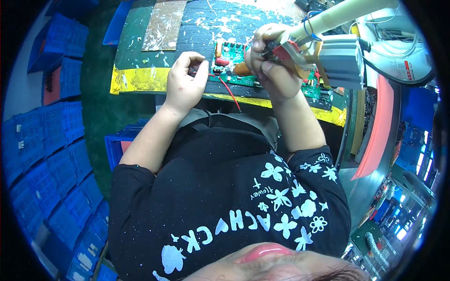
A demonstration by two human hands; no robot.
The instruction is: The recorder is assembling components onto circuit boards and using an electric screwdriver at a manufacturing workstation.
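My left hand is at the left end of a green circuit board, fingers curled and thumb close to the index finger. Whatever lies between those fingertips is too small to make out. A red wire runs from beside the left thumb over the table's front edge. On the board stand several parts, among them a dark red cylinder. My right hand is closed over the board's right part, around something dark that I cannot identify. An orange cylinder shows beside its fingers.
The worn dark table has a yellow taped front edge. A pale pole and a grey ribbed block hang close to my right hand. Blue crates are stacked at left; pinkish-red sheets stand at right.
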